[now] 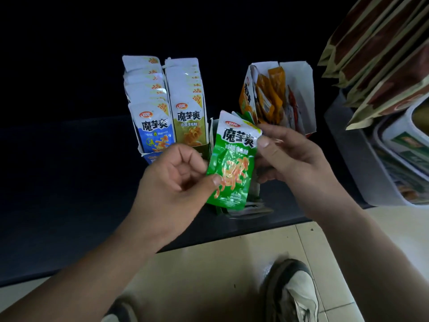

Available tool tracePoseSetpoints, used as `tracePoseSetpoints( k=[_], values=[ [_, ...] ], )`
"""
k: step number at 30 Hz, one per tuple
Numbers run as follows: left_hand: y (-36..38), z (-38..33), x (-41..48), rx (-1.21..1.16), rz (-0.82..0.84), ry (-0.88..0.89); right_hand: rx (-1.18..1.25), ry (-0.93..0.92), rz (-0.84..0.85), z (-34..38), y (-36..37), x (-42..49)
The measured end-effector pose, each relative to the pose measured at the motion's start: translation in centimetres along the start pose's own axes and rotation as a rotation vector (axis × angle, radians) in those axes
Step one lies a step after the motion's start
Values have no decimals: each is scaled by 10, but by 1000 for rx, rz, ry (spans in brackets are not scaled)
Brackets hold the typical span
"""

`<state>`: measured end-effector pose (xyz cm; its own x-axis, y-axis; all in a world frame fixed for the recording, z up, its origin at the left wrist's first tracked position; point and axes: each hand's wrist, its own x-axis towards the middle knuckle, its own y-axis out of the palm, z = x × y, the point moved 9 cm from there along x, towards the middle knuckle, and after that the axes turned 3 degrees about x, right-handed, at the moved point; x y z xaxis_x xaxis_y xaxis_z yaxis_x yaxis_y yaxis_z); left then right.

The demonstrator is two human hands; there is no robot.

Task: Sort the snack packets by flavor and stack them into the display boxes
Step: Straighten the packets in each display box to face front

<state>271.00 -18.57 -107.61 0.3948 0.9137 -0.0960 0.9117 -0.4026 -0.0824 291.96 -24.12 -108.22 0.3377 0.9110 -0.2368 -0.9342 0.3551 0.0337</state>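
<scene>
The left hand (176, 182) pinches a green packet (232, 163) at its lower left side, and the right hand (292, 159) pinches its top right corner, above the surface (69, 182) near its front edge. Behind stand rows of blue packets (151, 108) and gold packets (188, 108), with an open box (299, 89) of orange packets (272, 89) to the right.

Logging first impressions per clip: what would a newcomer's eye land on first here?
The bright green snack packet at centre, pinched by the left hand low and the right hand at its top corner. Behind it, left, blue packets and tan packets stand in rows.
</scene>
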Motion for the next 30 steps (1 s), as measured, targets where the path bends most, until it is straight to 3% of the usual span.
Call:
tracePoseSetpoints(
  k=[7,10,14,18,25,30],
  values=[
    [14,1,8,142,9,-9,81,-98,-80,4,3,3],
    [17,11,8,137,30,-100,88,-77,-65,4,7,5],
    [24,22,5,97,136,-194,34,-22,-54,-1,10,6],
    [27,33,-2,203,250,-229,44,8,-42,-1,11,6],
    [23,42,-14,288,234,-246,60,-133,57,10,12,7],
    [17,34,-6,235,142,-202,51,-128,149,6,13,4]
  ],
)
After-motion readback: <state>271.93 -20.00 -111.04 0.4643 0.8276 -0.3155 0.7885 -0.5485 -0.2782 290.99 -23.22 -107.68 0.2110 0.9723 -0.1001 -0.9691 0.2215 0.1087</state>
